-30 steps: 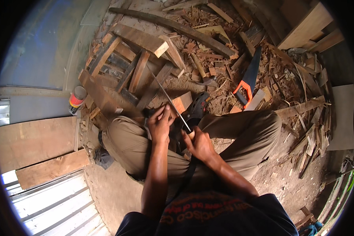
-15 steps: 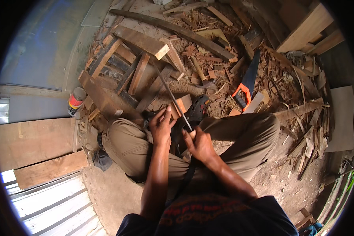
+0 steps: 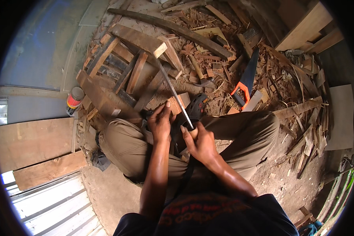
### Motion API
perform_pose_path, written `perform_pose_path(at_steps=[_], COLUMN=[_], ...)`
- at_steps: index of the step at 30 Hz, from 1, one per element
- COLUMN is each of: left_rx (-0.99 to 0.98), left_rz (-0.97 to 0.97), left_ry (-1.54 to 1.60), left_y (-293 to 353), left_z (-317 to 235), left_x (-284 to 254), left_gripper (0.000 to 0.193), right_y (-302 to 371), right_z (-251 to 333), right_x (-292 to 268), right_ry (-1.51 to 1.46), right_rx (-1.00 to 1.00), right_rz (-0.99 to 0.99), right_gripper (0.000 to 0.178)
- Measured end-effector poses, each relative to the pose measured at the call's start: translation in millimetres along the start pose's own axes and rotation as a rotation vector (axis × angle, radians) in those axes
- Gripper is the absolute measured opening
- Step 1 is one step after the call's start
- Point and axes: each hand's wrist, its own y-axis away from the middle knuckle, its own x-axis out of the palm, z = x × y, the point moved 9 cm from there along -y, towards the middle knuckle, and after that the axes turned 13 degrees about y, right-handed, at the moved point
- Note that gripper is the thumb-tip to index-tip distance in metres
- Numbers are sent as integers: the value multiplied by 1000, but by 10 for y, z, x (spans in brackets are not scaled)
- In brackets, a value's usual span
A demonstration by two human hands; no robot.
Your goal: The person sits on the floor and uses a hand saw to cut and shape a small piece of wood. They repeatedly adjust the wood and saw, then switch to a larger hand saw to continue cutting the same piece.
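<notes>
Right hand: I am gripping a long metal tool by its wooden handle.
Shaft: pointing forward, passing right of my left hand.
Left hand: I am curling its fingers near a wood block; whether gripping, I cannot tell.
Saw: lying ahead, right of both hands.

I wear a dark short-sleeved shirt with reddish lettering across the front, brown trousers with visible seams, and a dark shoe.
</notes>
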Motion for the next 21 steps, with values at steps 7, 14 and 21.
perform_pose_path(at_steps=[7, 14, 21], left_rx=[21, 45, 77], left_rz=[73, 54, -41], left_ry=[62, 32, 8], left_y=[40, -14, 76], left_z=[-27, -44, -59], left_x=[130, 76, 9], left_gripper=[40, 36, 27], right_y=[-98, -44, -61], right_z=[-322, 104, -515], right_x=[255, -155, 384], right_ry=[81, -91, -7], right_rx=[39, -135, 9], right_rz=[54, -96, 76], right_gripper=[37, 33, 38])
